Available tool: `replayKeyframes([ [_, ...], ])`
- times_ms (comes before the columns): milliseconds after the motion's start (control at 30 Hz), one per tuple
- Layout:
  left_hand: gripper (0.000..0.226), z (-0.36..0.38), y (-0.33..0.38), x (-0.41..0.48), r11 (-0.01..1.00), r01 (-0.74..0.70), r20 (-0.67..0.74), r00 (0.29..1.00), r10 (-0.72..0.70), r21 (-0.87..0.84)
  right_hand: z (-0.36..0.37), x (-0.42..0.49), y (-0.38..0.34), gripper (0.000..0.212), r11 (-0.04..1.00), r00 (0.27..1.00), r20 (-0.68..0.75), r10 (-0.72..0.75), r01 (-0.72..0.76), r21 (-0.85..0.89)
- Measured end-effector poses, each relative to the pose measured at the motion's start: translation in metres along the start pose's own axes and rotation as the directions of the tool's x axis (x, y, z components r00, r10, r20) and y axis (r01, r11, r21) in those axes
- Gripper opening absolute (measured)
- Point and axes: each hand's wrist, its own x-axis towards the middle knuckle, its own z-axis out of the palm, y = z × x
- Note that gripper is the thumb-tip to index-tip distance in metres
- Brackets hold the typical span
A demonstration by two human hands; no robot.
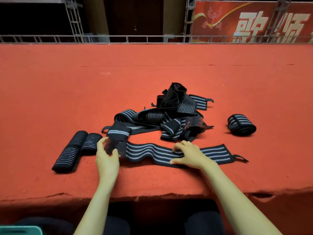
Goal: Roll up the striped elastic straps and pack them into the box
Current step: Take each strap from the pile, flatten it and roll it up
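- Head view puts the step plainly: one striped elastic strap [152, 152] lies stretched out flat along the near edge of the red worktop [169, 65], and the roll is about to start from its dark left end.
- Left hand [107, 156] has that dark end pinched between thumb and curled fingers, lifted a little off the felt.
- Right hand [188, 154] rests on the middle of the same strap, fingers arched with the tips pressing down and the thumb at the near edge. It seems to pin the strap rather than grip it, though I cannot tell whether the thumb tucks under.
- Next move, as I judge it, is to fold the pinched end over and turn it tightly towards the right, while the other hand keeps the wavy stretch straight so the edges line up. The small loop tab [240, 157] at the far right end would finish on the outside.
- Much of the task remains: a tangled pile of loose straps [169, 116] sits just behind this one.
- A few finished rolls [79, 146] lie just left of the left hand, and one rolled strap [241, 124] sits apart on the right.
- No box is clearly in view. A teal object [20, 230] at the bottom left corner could be part of it.
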Motion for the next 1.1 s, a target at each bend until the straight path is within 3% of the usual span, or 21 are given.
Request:
replayKeyframes([
  [133,0.051,-0.012,0.003,-0.007,0.997,0.048,0.005,0.999,-0.048,-0.064,-0.014,-0.016,0.019,0.039,0.999,0.999,0.036,0.016,-0.017,0.031],
  [267,0.055,-0.015,-0.011,-0.005,0.942,0.007,0.066,0.997,-0.030,0.337,-0.017,-0.021,0.016,0.041,0.998,0.998,0.066,0.020,-0.016,-0.062],
  [367,0.057,-0.002,-0.012,-0.011,0.730,-0.150,0.104,0.989,0.108,0.667,-0.014,-0.021,0.013,0.047,0.995,0.998,0.054,0.015,-0.010,-0.103],
  [467,0.050,0.019,-0.004,-0.015,0.651,-0.499,0.346,0.866,0.360,0.572,-0.012,-0.027,0.017,0.047,1.000,0.999,0.041,0.010,-0.009,-0.021],
  [500,0.044,0.027,0.001,-0.018,0.650,-0.568,0.444,0.816,0.369,0.505,-0.010,-0.030,0.019,0.047,0.999,0.999,0.026,0.021,-0.022,0.035],
  [567,0.040,0.043,0.006,-0.021,0.648,-0.597,0.604,0.755,0.254,0.474,-0.007,-0.036,0.023,0.050,0.992,0.998,-0.019,0.056,-0.053,0.115],
  [633,0.046,0.054,0.005,-0.021,0.625,-0.560,0.679,0.732,0.065,0.544,-0.006,-0.041,0.028,0.055,0.989,0.992,-0.073,0.100,-0.091,0.114],
  [700,0.048,0.058,0.003,-0.022,0.629,-0.518,0.694,0.719,-0.047,0.580,-0.005,-0.045,0.032,0.062,0.988,0.983,-0.106,0.151,-0.146,0.053],
  [867,0.046,0.056,-0.001,-0.023,0.601,-0.532,0.672,0.740,-0.011,0.596,-0.007,-0.052,0.038,0.079,0.929,0.942,-0.135,0.307,-0.328,-0.170],
  [1000,0.047,0.054,-0.004,-0.024,0.572,-0.548,0.671,0.742,-0.005,0.610,-0.004,-0.054,0.040,0.078,0.886,0.898,-0.161,0.409,-0.433,-0.164],
  [1100,0.047,0.053,-0.002,-0.026,0.564,-0.543,0.668,0.744,-0.019,0.622,-0.001,-0.055,0.041,0.071,0.896,0.895,-0.193,0.402,-0.428,-0.121],
])
